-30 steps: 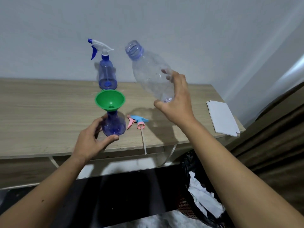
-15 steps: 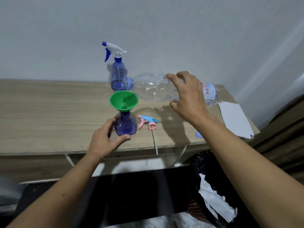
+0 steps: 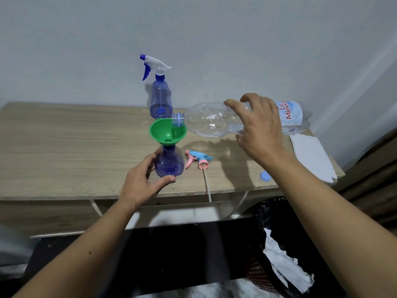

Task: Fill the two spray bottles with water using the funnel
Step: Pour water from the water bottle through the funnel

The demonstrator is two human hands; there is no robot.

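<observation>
left hand point(image 3: 143, 183) fingers curl round open spray bottle point(image 3: 169, 162) near table point(image 3: 64, 147) front edge, green funnel point(image 3: 168, 132) seated in its neck. pink-blue trigger head point(image 3: 198, 159) lies beside. right hand point(image 3: 258, 130) grips water bottle point(image 3: 214, 122) horizontal, mouth over funnel rim. capped spray bottle point(image 3: 160, 100) stands behind. paper point(image 3: 311, 155), blue cap point(image 3: 266, 176) right.

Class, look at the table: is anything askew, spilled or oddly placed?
No spill shows. The pink and blue spray head lies loose on the table, its tube hanging over the front edge. A small blue cap sits near that edge, and the folded paper overhangs the right end.
</observation>
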